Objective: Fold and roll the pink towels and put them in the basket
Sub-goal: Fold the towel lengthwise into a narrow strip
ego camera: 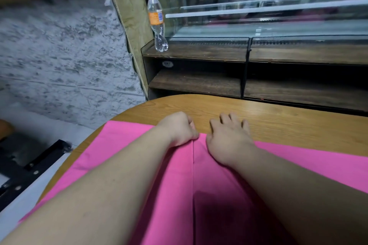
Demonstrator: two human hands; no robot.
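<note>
A bright pink towel (pixel 123 145) lies spread flat on the wooden table (pixel 278 123), with a straight fold edge running down its middle towards me. My left hand (pixel 177 128) sits at the towel's far edge, fingers curled down, pinching the cloth where that fold edge ends. My right hand (pixel 229 137) lies just to the right of it, fingers spread, pressing flat on the towel's far edge and the table. Both forearms stretch over the towel and hide much of it. No basket is in view.
Behind the table stands a dark wooden shelf unit (pixel 199 81) with a glass case above it. A clear plastic bottle (pixel 157 20) with an orange label stands on the shelf's left end. A rough grey wall (pixel 59 55) is at left, black metal hardware (pixel 29 169) below.
</note>
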